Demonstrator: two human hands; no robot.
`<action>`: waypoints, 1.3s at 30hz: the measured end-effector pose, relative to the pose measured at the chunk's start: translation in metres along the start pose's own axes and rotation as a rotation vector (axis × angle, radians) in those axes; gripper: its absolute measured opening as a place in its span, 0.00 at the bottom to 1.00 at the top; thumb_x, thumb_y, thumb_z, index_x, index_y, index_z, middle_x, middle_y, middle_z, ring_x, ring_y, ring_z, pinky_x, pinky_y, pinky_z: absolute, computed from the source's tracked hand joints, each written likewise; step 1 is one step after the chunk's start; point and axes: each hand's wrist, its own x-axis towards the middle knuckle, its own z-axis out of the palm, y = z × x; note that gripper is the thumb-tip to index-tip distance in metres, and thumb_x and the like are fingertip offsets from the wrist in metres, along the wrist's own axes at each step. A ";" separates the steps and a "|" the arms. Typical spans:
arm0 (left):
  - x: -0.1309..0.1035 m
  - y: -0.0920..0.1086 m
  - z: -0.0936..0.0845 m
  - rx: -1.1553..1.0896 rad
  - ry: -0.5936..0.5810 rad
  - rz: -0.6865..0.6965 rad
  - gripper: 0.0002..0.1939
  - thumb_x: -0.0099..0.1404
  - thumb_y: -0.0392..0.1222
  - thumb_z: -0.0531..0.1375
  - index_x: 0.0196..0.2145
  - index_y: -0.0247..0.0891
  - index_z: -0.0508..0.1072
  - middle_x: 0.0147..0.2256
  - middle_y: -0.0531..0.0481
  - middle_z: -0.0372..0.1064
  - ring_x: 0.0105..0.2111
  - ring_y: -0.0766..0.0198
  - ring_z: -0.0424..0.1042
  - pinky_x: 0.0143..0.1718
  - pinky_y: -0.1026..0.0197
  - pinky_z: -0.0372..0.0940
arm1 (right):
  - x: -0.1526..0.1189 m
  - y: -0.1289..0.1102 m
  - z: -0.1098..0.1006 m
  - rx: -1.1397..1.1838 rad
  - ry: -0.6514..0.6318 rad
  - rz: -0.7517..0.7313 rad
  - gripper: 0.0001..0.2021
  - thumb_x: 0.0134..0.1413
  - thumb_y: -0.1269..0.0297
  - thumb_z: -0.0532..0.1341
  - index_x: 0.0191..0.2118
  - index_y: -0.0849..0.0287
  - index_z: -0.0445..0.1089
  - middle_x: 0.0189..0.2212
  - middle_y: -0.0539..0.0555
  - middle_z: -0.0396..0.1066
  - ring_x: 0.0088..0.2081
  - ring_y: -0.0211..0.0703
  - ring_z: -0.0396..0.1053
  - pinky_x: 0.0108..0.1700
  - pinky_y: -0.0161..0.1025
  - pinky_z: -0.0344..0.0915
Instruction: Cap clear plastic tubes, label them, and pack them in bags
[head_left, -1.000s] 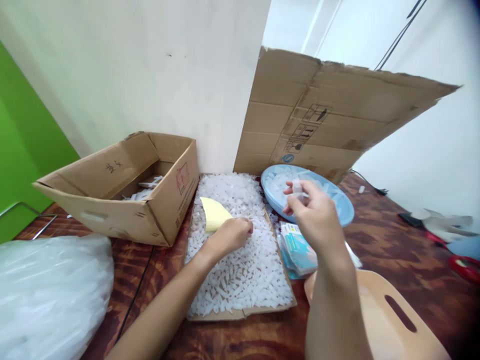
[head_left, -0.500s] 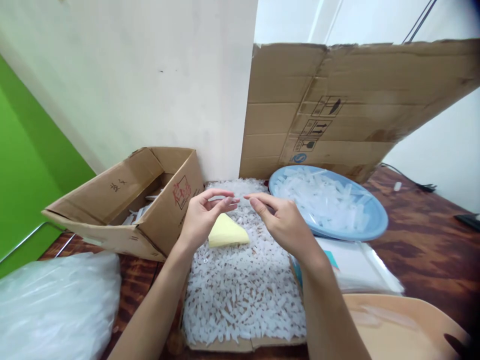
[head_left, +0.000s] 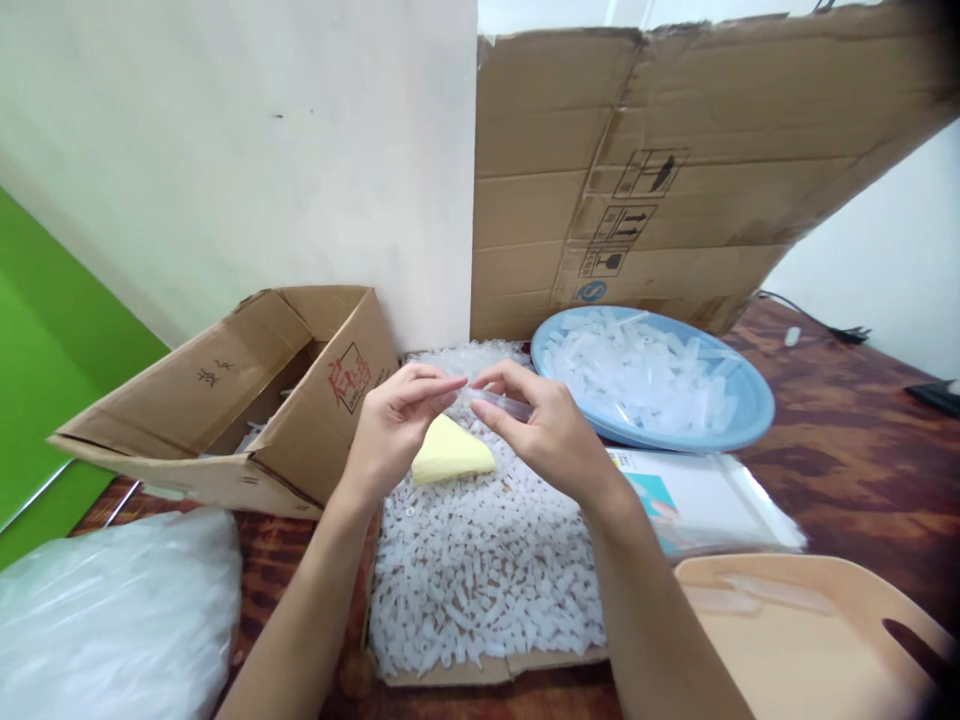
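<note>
Our right hand (head_left: 553, 418) pinches a clear plastic piece (head_left: 505, 404) above the white bits (head_left: 487, 580). We can't tell if our left hand's (head_left: 397, 420) fingers grip anything. The piece looks light, slippery and stiff; its sides seem best to pinch.

On the cardboard sheet (head_left: 750, 150) at the upper right, three framed black signs are forming a slanting column: an umbrella-like shape (head_left: 652, 174), paired upward arrows (head_left: 626, 224) and a glass (head_left: 606, 262); a round blue mark (head_left: 591, 291) is sitting below. On the cardboard box (head_left: 300, 430) at the left, red framed characters (head_left: 350, 377) are marking the outside and black handwriting (head_left: 215, 372) is showing inside, neither being legible.
</note>
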 end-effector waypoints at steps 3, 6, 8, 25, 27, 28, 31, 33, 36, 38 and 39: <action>0.000 0.004 -0.001 0.005 0.030 0.018 0.08 0.67 0.36 0.67 0.43 0.43 0.85 0.39 0.49 0.77 0.36 0.64 0.77 0.39 0.63 0.72 | -0.001 0.001 0.002 0.044 -0.018 -0.002 0.06 0.64 0.63 0.64 0.45 0.53 0.74 0.35 0.49 0.75 0.35 0.41 0.73 0.39 0.37 0.65; -0.002 0.007 -0.002 -0.033 0.129 -0.031 0.07 0.61 0.37 0.72 0.39 0.41 0.84 0.36 0.49 0.80 0.35 0.63 0.79 0.39 0.63 0.74 | -0.001 0.000 0.002 0.098 -0.009 -0.009 0.06 0.64 0.62 0.65 0.44 0.53 0.74 0.35 0.49 0.75 0.36 0.41 0.73 0.39 0.37 0.66; -0.004 0.008 -0.004 -0.045 0.157 -0.044 0.09 0.59 0.37 0.73 0.39 0.41 0.84 0.36 0.49 0.82 0.36 0.61 0.81 0.39 0.63 0.75 | -0.001 -0.002 0.002 0.146 -0.011 -0.016 0.05 0.64 0.62 0.65 0.44 0.54 0.74 0.35 0.49 0.76 0.37 0.42 0.74 0.40 0.37 0.67; -0.010 0.014 0.006 0.303 0.059 0.238 0.13 0.76 0.39 0.55 0.53 0.42 0.76 0.21 0.59 0.58 0.17 0.71 0.50 0.19 0.66 0.48 | -0.005 -0.014 -0.001 0.163 -0.074 -0.129 0.04 0.60 0.72 0.65 0.37 0.56 0.71 0.37 0.49 0.77 0.39 0.43 0.75 0.42 0.39 0.69; -0.011 0.017 0.006 0.297 0.048 0.196 0.13 0.77 0.40 0.55 0.54 0.42 0.76 0.20 0.60 0.56 0.17 0.71 0.50 0.19 0.66 0.49 | -0.006 -0.015 0.000 0.132 -0.061 -0.155 0.05 0.60 0.73 0.65 0.36 0.56 0.70 0.37 0.50 0.77 0.40 0.44 0.75 0.41 0.38 0.69; -0.011 0.018 0.007 0.291 0.044 0.177 0.13 0.77 0.40 0.55 0.54 0.43 0.76 0.20 0.59 0.57 0.18 0.70 0.52 0.20 0.66 0.52 | -0.006 -0.015 0.000 0.120 -0.051 -0.171 0.06 0.60 0.73 0.65 0.36 0.56 0.70 0.37 0.50 0.77 0.40 0.44 0.75 0.41 0.38 0.68; -0.011 0.021 0.009 0.273 0.043 0.146 0.14 0.77 0.41 0.54 0.54 0.43 0.76 0.28 0.54 0.69 0.22 0.69 0.59 0.24 0.66 0.58 | -0.006 -0.015 0.002 0.082 -0.018 -0.224 0.08 0.58 0.76 0.64 0.34 0.56 0.67 0.35 0.49 0.75 0.38 0.43 0.74 0.39 0.38 0.67; -0.011 0.022 0.011 0.262 0.050 0.139 0.14 0.77 0.40 0.53 0.54 0.45 0.76 0.35 0.52 0.74 0.23 0.70 0.60 0.24 0.66 0.59 | -0.006 -0.015 0.003 0.077 -0.009 -0.240 0.10 0.56 0.78 0.64 0.33 0.56 0.65 0.34 0.49 0.74 0.38 0.44 0.74 0.40 0.38 0.67; -0.011 0.024 0.014 0.250 0.062 0.117 0.16 0.77 0.39 0.53 0.55 0.47 0.76 0.37 0.52 0.76 0.24 0.69 0.63 0.24 0.65 0.59 | -0.005 -0.016 0.005 0.081 -0.012 -0.230 0.11 0.55 0.78 0.63 0.32 0.55 0.63 0.33 0.50 0.73 0.39 0.46 0.74 0.41 0.40 0.67; -0.011 0.025 0.015 0.237 0.053 0.094 0.17 0.77 0.38 0.53 0.56 0.48 0.76 0.38 0.52 0.77 0.28 0.67 0.68 0.28 0.64 0.64 | -0.004 -0.017 0.007 0.055 -0.015 -0.225 0.12 0.55 0.78 0.62 0.31 0.54 0.61 0.32 0.50 0.72 0.39 0.47 0.74 0.40 0.40 0.66; -0.011 0.025 0.016 0.228 0.047 0.084 0.17 0.77 0.38 0.53 0.56 0.48 0.76 0.39 0.52 0.77 0.30 0.65 0.70 0.31 0.63 0.67 | -0.003 -0.017 0.007 0.035 -0.014 -0.221 0.12 0.54 0.78 0.62 0.31 0.54 0.61 0.32 0.50 0.72 0.38 0.47 0.73 0.39 0.40 0.65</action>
